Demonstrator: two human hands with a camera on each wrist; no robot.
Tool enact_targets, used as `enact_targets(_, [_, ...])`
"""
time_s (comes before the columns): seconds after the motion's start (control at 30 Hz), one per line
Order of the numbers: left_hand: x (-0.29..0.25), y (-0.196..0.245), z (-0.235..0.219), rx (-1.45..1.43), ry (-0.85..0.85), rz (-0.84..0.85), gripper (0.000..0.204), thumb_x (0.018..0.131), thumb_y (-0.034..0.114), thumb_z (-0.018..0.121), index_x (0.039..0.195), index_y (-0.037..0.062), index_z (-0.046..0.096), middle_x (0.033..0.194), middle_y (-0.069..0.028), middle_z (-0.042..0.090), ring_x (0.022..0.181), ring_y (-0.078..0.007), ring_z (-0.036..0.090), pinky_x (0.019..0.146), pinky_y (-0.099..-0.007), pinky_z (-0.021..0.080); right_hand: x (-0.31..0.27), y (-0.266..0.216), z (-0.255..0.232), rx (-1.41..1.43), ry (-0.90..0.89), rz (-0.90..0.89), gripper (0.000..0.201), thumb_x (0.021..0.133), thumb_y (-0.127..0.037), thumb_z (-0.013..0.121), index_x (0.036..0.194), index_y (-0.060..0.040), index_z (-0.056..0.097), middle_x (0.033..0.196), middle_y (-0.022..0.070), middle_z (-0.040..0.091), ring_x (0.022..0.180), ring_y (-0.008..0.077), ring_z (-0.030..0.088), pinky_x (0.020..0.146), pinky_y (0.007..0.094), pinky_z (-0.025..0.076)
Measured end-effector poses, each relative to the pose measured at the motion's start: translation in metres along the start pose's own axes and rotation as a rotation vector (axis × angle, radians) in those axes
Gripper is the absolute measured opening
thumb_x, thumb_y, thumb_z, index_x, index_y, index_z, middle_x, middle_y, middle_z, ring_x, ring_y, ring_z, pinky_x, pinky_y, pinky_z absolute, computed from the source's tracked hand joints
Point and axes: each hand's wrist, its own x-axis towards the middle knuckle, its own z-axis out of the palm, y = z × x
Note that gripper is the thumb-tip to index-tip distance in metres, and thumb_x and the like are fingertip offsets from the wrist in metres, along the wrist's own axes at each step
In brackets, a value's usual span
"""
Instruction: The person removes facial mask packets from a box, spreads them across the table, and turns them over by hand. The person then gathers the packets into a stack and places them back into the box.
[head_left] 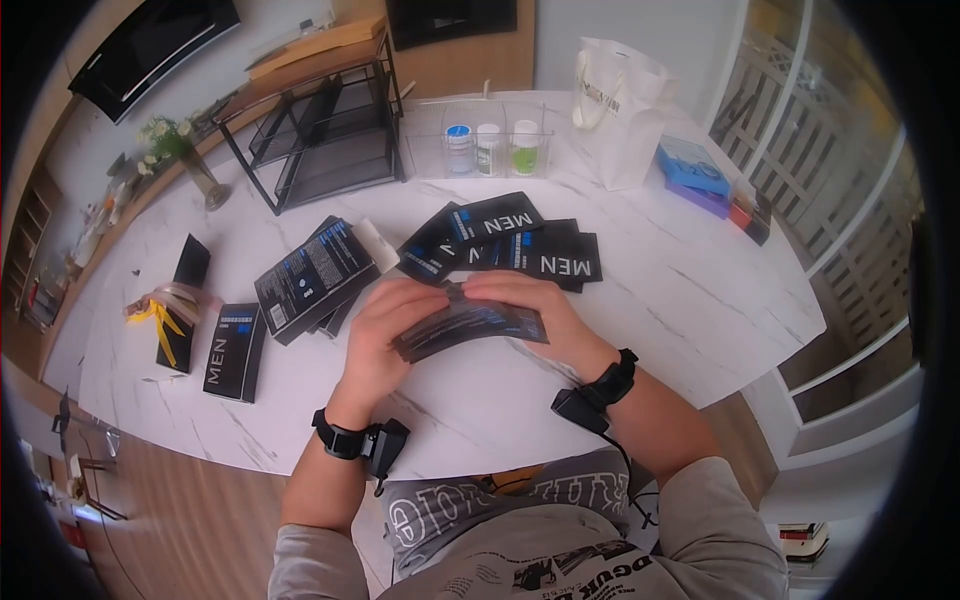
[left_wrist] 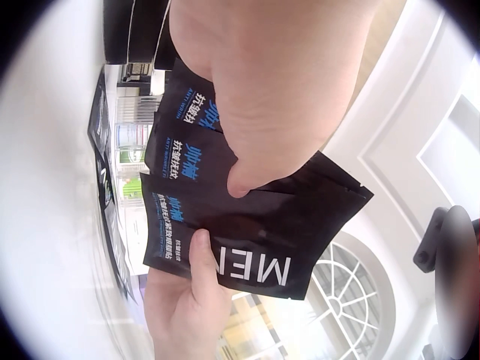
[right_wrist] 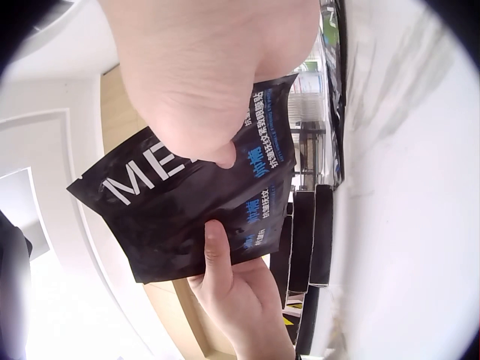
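Observation:
A fanned stack of flat black sachets (head_left: 470, 328) printed MEN is held over the near part of the table, bowed slightly between both hands. My left hand (head_left: 383, 325) grips its left end and my right hand (head_left: 545, 305) its right end, fingers behind. In the left wrist view both thumbs press on the front of the sachets (left_wrist: 240, 217), which overlap in steps with blue lettering along one edge. The right wrist view shows the same sachets (right_wrist: 165, 217) pinched from both sides. Just beyond the hands, more black MEN sachets (head_left: 568, 262) lie spread on the table.
Black boxes (head_left: 318, 280) lie piled left of the hands, one flap open. Another MEN box (head_left: 232, 350) and a ribbon-tied black box (head_left: 172, 335) are farther left. Behind stand a mesh rack (head_left: 330, 165), a clear bin (head_left: 415, 160) with bottles, a white paper bag (head_left: 620, 125) and a blue box (head_left: 692, 165).

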Motion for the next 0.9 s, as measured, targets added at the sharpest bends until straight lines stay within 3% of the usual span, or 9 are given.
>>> enact_targets(0.3, [-0.003, 0.000, -0.001, -0.001, -0.010, -0.033, 0.037, 0.067, -0.002, 0.075, 0.103, 0.0035, 0.071, 0.101, -0.0106, 0.067, 0.097, -0.0300, 0.062, 0.085, -0.0364, 0.050, -0.002, 0.004, 0.003, -0.005, 0.001, 0.019, 0.041, 0.080, -0.004, 0.075, 0.120, -0.0058, 0.068, 0.125, 0.0134, 0.066, 0.123, 0.0307, 0.059, 0.104, 0.0382, 0.047])
enact_targets(0.4, [-0.004, 0.003, 0.001, -0.036, -0.007, -0.110, 0.034, 0.070, -0.004, 0.075, 0.102, 0.0034, 0.072, 0.098, -0.0108, 0.067, 0.091, -0.0284, 0.064, 0.080, -0.0337, 0.051, -0.001, 0.000, 0.000, 0.043, -0.032, 0.032, 0.037, 0.082, 0.001, 0.072, 0.118, -0.0045, 0.069, 0.126, 0.0148, 0.066, 0.125, 0.0306, 0.058, 0.104, 0.0378, 0.047])
enact_targets(0.5, [-0.008, -0.006, 0.001, -0.080, -0.034, -0.184, 0.032, 0.076, -0.003, 0.074, 0.107, 0.0027, 0.070, 0.099, -0.0102, 0.069, 0.087, -0.0237, 0.066, 0.078, -0.0316, 0.052, -0.003, 0.002, 0.004, -0.012, 0.001, 0.070, 0.031, 0.086, -0.001, 0.069, 0.116, -0.0026, 0.069, 0.121, 0.0160, 0.068, 0.117, 0.0305, 0.063, 0.099, 0.0367, 0.050])
enact_targets(0.6, [-0.007, -0.001, 0.001, -0.217, -0.008, -0.522, 0.033, 0.081, -0.001, 0.074, 0.113, 0.0014, 0.067, 0.101, -0.0094, 0.071, 0.085, -0.0192, 0.067, 0.079, -0.0308, 0.052, -0.005, -0.008, 0.001, -0.145, -0.115, 0.490, 0.031, 0.089, -0.012, 0.066, 0.117, 0.0024, 0.066, 0.111, 0.0158, 0.070, 0.102, 0.0236, 0.066, 0.090, 0.0334, 0.050])
enact_targets(0.63, [-0.008, -0.007, 0.000, -0.287, -0.056, -0.610, 0.047, 0.082, 0.002, 0.075, 0.126, 0.0009, 0.060, 0.113, -0.0111, 0.069, 0.096, -0.0180, 0.067, 0.085, -0.0297, 0.052, -0.005, -0.009, 0.002, -0.117, -0.094, 0.520, 0.030, 0.089, -0.012, 0.067, 0.115, 0.0021, 0.067, 0.109, 0.0157, 0.071, 0.098, 0.0240, 0.067, 0.088, 0.0329, 0.051])
enact_targets(0.73, [-0.002, -0.005, 0.015, -0.299, 0.242, -0.423, 0.064, 0.084, -0.004, 0.072, 0.143, 0.0017, 0.046, 0.129, -0.0119, 0.061, 0.115, -0.0182, 0.060, 0.097, -0.0301, 0.050, -0.004, -0.007, 0.006, 0.035, -0.019, 0.620, 0.027, 0.090, -0.013, 0.069, 0.113, 0.0023, 0.068, 0.105, 0.0140, 0.072, 0.088, 0.0221, 0.067, 0.082, 0.0313, 0.051])
enact_targets(0.77, [-0.003, -0.001, 0.008, -0.472, 0.096, -0.550, 0.077, 0.083, -0.006, 0.072, 0.150, 0.0044, 0.036, 0.140, -0.0127, 0.053, 0.125, -0.0193, 0.054, 0.106, -0.0322, 0.044, -0.006, -0.002, 0.008, 0.131, 0.013, 0.658, 0.027, 0.091, -0.013, 0.068, 0.113, 0.0030, 0.067, 0.104, 0.0127, 0.072, 0.088, 0.0195, 0.066, 0.082, 0.0305, 0.051])
enact_targets(0.87, [-0.007, -0.012, 0.008, -0.003, 0.074, -0.206, 0.059, 0.085, 0.006, 0.073, 0.140, 0.0043, 0.051, 0.131, -0.0136, 0.061, 0.118, -0.0220, 0.060, 0.098, -0.0336, 0.047, -0.008, 0.010, 0.005, 0.348, 0.012, 0.700, 0.029, 0.091, -0.012, 0.068, 0.115, 0.0049, 0.065, 0.102, 0.0076, 0.071, 0.091, 0.0120, 0.063, 0.083, 0.0292, 0.051])
enact_targets(0.9, [-0.004, -0.009, -0.001, -0.029, -0.066, -0.147, 0.043, 0.090, 0.010, 0.070, 0.131, 0.0040, 0.061, 0.123, -0.0141, 0.066, 0.106, -0.0180, 0.064, 0.092, -0.0313, 0.049, -0.008, 0.013, 0.002, 0.377, -0.019, 0.712, 0.029, 0.090, -0.011, 0.068, 0.115, 0.0045, 0.065, 0.102, 0.0073, 0.071, 0.092, 0.0122, 0.064, 0.084, 0.0290, 0.051])
